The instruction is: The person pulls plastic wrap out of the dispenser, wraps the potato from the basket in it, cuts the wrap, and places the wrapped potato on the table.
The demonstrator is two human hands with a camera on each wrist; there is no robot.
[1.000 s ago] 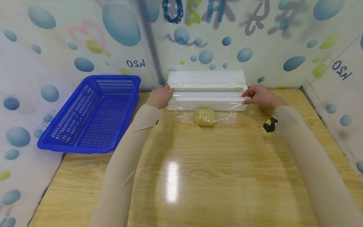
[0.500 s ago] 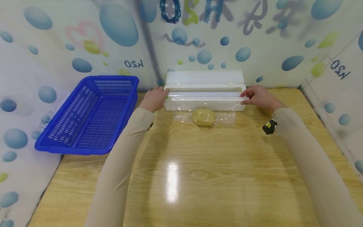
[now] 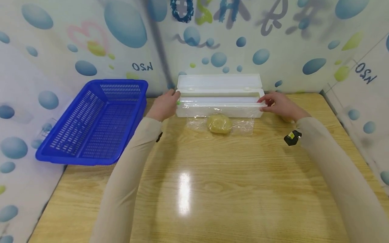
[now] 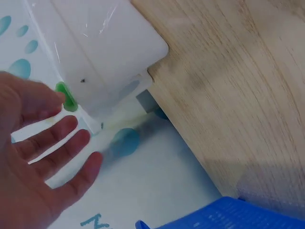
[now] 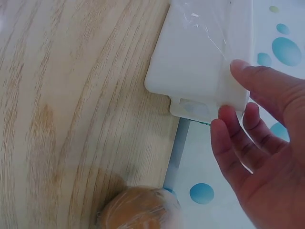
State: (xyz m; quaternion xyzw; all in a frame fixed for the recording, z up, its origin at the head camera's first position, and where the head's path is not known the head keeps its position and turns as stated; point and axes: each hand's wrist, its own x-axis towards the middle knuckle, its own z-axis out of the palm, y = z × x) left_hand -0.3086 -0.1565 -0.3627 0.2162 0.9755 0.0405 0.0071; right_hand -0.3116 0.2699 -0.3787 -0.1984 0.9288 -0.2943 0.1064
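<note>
A white cling film dispenser (image 3: 197,111) lies along the back of the table, its lid (image 3: 218,81) up. Clear film (image 3: 243,125) hangs from its front over a pale yellow, potato-like lump (image 3: 219,124). At the left end, my left hand (image 3: 165,105) pinches a small green slider (image 4: 66,96) between thumb and index finger. Its other fingers curve loosely apart. My right hand (image 3: 279,105) grips the dispenser's right end, thumb on the front face and fingers around the end. Close below that hand sits a round brownish thing in film (image 5: 140,210), mostly hidden in the head view.
A blue perforated basket (image 3: 127,135) stands at the left, near my left forearm. Directly behind the dispenser rises a wall (image 3: 206,67) with a blue spotted pattern. The wooden table (image 3: 228,182) reaches forward to me.
My left hand has shifted left from over the film edge to the dispenser's left end, and the green slider now shows there. My right hand keeps its hold; the head view has shifted slightly.
</note>
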